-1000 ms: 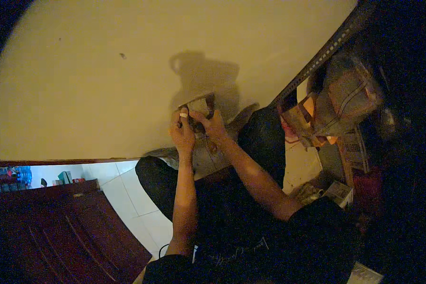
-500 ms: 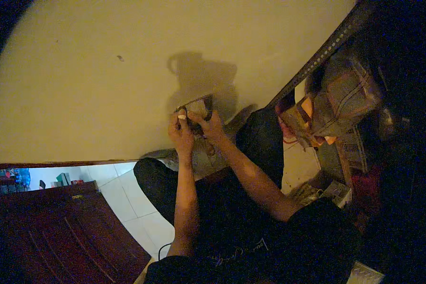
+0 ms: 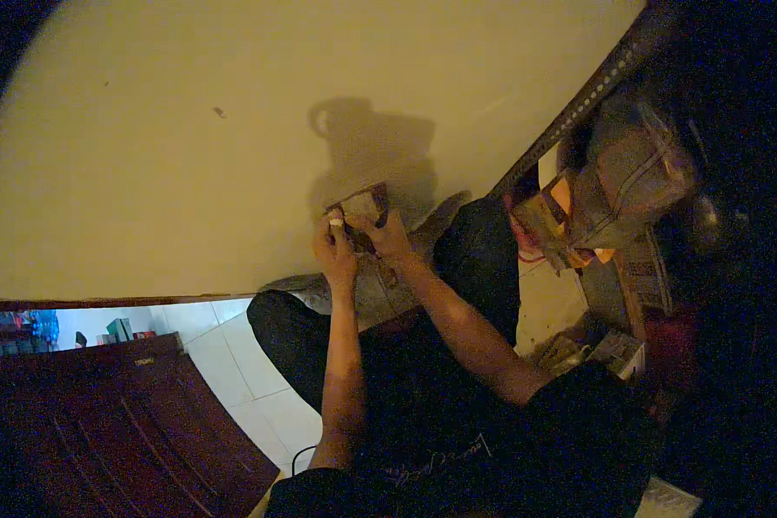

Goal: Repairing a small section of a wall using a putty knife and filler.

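Note:
Both my hands are closed around a small flat, dark-edged rectangular object with a pale face (image 3: 364, 205), held tilted at the near edge of a pale tabletop. My left hand (image 3: 337, 257) grips its lower left corner, thumb on top; a small whitish spot shows at that thumb's tip, and I cannot tell whether it is the nail or a scrap. My right hand (image 3: 392, 242) pinches the right side, its thumb lying across the pale face. Dim light and my fingers hide the lower part, so its kind stays unclear.
The pale tabletop (image 3: 190, 198) carries my hands' shadow and a tiny dark speck (image 3: 220, 112). A dark red plastic chair (image 3: 138, 414) stands at lower left over white floor tiles (image 3: 233, 345). Bags (image 3: 630, 164) and a carton (image 3: 617, 352) crowd the right side.
My hands and the object have come slightly down toward me. The right thumb has shifted across the pale face, and the whole view has moved a little.

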Tool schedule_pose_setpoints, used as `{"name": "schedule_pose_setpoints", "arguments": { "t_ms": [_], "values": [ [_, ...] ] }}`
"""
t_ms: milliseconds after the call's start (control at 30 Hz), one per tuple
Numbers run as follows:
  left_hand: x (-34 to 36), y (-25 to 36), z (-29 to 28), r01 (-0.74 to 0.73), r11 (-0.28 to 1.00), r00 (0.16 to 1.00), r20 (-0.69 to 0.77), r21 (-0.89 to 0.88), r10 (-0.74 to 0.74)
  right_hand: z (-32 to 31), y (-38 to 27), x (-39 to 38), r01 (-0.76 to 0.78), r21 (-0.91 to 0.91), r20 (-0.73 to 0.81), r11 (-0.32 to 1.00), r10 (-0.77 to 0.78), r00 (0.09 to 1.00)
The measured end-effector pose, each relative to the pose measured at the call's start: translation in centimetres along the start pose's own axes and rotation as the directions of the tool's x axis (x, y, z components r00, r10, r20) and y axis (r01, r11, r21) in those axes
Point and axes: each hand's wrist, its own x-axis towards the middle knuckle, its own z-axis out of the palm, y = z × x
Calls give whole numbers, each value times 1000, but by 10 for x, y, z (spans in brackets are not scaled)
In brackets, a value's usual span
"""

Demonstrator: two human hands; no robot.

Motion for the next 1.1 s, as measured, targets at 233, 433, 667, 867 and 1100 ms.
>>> {"name": "schedule_pose_setpoints", "arguments": {
  "t_ms": [233,433,667,867,1100],
  "values": [
    [-9,-36,2,-200,979,979,42,30,199,-27,32,-10,-89,-80,-228,993,69,971],
    [-30,-139,-42,-272,838,749,650,473,-124,-36,-8,-19,-73,68,-79,995,78,994],
    [-21,-52,-35,-73,958,756,642,277,-127,-56,13,-20,115,-187,-72,976,-130,989],
    [-8,-35,-6,-52,995,929,360,-83,79,-26,21,-29,-268,74,-180,961,277,944],
    [-5,-58,-3,-111,987,937,319,-116,143,-21,46,-12,5,-320,-41,947,-20,999]
  ]
}}
